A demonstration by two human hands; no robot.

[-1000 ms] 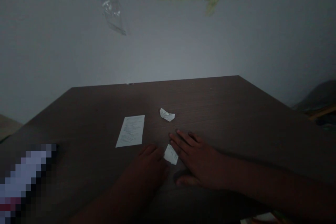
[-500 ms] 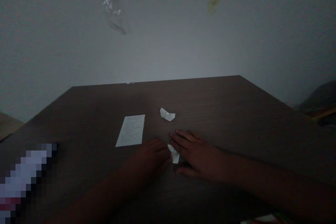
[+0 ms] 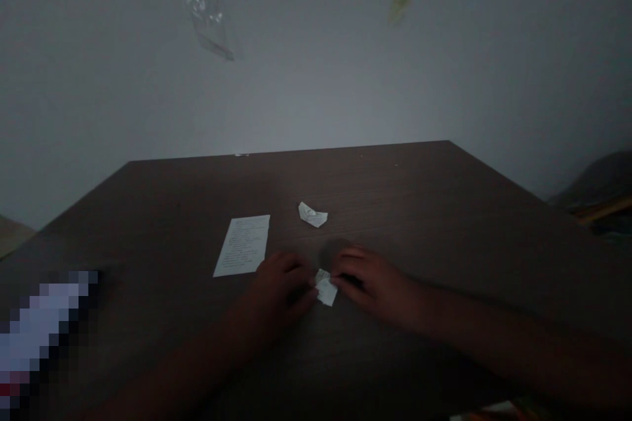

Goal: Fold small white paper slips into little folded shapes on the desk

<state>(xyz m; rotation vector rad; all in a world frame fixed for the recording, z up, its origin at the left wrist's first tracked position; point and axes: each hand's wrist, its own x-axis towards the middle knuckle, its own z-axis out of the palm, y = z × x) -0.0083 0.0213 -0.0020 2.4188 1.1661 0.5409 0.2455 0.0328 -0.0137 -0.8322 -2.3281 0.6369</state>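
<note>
Far left, at the lower edge: a pixelated object (image 3: 44,342), too blurred to identify, on the dark wood bench (image 3: 395,191). Next, a flat printed paper slip (image 3: 241,245), just beside your left grip (image 3: 281,289). That grip is curled, its fingers bunched inward. Ahead of it, a crumpled paper piece (image 3: 313,214) lies apart from both hands. A small folded paper scrap (image 3: 325,287) sits on the bench between your hands. Your right grip (image 3: 375,283) is curled too, its fingertips (image 3: 338,279) at the scrap's right edge. Cannot tell whether either grip pinches it. Far right, beyond the bench: a dark rounded object (image 3: 600,187).
</note>
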